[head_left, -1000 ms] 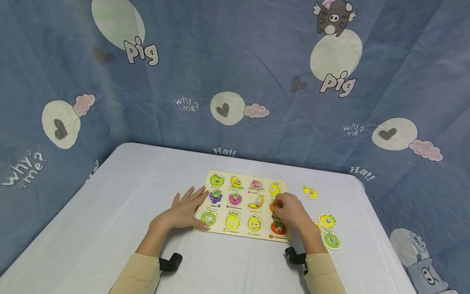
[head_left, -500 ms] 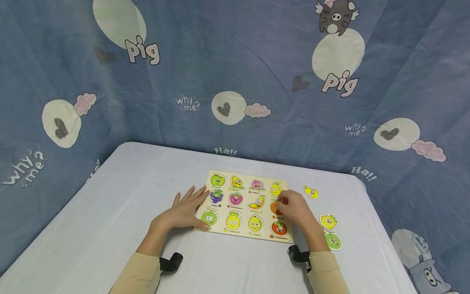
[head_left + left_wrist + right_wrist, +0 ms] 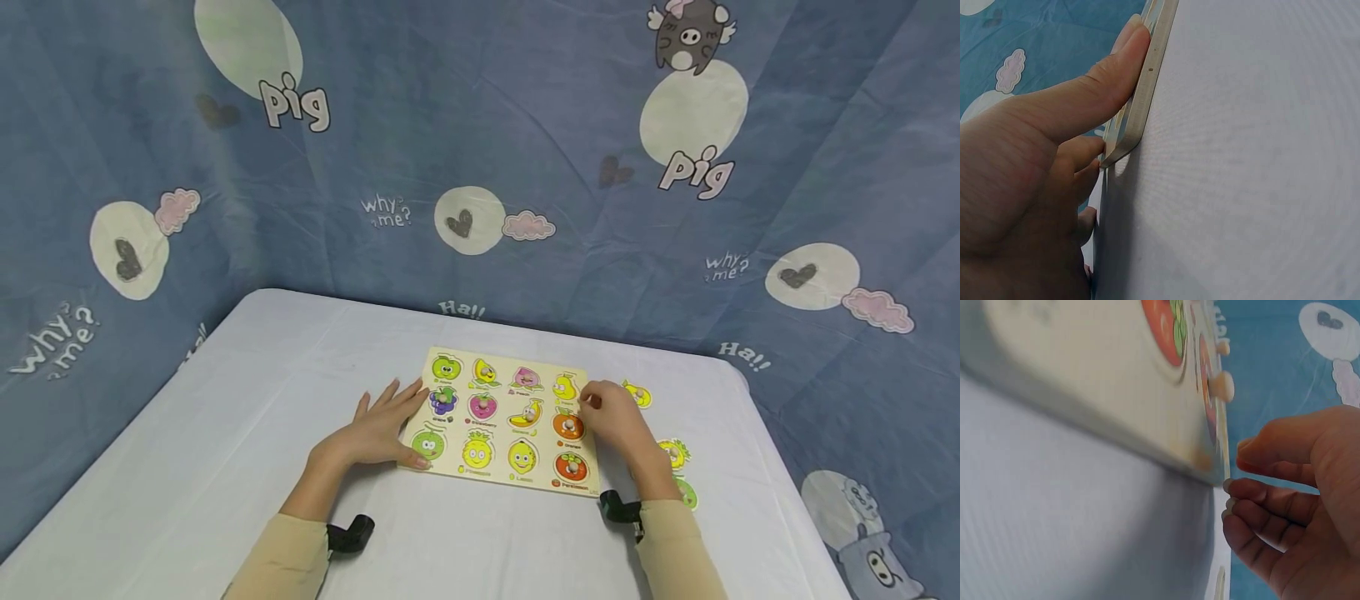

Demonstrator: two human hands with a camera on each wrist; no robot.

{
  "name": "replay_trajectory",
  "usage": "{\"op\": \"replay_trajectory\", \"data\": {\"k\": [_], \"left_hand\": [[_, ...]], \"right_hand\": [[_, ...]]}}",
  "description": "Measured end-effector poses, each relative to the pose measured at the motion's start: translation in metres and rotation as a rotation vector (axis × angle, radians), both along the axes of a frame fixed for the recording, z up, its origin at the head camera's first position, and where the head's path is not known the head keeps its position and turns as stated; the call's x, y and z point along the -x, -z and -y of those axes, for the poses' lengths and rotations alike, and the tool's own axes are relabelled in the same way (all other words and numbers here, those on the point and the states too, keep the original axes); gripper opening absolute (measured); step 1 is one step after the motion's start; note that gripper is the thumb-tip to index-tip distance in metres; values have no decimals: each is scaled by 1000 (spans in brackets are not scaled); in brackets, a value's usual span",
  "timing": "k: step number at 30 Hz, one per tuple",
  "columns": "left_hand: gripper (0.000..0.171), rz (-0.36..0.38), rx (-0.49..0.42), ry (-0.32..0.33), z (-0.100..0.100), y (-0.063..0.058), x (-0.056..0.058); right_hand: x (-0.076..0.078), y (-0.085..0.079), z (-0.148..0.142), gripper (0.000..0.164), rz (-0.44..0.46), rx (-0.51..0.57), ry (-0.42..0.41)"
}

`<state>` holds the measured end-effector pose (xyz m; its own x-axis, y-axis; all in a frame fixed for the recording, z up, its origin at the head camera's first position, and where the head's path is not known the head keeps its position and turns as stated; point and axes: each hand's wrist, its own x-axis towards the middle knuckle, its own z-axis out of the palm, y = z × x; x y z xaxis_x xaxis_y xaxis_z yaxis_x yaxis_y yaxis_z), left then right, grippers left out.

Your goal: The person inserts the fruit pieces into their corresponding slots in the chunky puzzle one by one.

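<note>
A pale wooden fruit puzzle board lies flat on the table. My left hand rests at its left end with fingers spread, and the thumb lies along the front edge. Just past the right edge hovers my right hand, fingers loosely bent and nothing between them; a gap shows between thumb and forefinger in the right wrist view. Beside that hand, an orange piece with a knob sits in its slot. Below it is a knobbed persimmon piece. A banana piece and a strawberry piece also sit in place.
Right of the board lie a loose pear piece, a pineapple piece and a green melon piece, the last partly behind the right forearm. A white cloth covers the table. Blue printed fabric hangs behind it.
My right hand has left the orange piece and shifted right, past the board's edge, uncovering that piece in its slot. The left hand stays put on the board.
</note>
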<state>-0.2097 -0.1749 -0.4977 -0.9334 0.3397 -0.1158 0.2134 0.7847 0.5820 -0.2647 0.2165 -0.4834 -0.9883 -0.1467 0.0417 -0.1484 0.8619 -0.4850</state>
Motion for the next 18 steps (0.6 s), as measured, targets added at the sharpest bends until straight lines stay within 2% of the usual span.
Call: {"op": "replay_trajectory", "data": {"k": [11, 18], "left_hand": [[125, -7, 29, -10, 1, -8, 5], [126, -18, 53, 5, 1, 1, 4]], "right_hand": [[11, -4, -14, 19, 4, 7, 58], [14, 4, -25, 16, 9, 20, 87]]}}
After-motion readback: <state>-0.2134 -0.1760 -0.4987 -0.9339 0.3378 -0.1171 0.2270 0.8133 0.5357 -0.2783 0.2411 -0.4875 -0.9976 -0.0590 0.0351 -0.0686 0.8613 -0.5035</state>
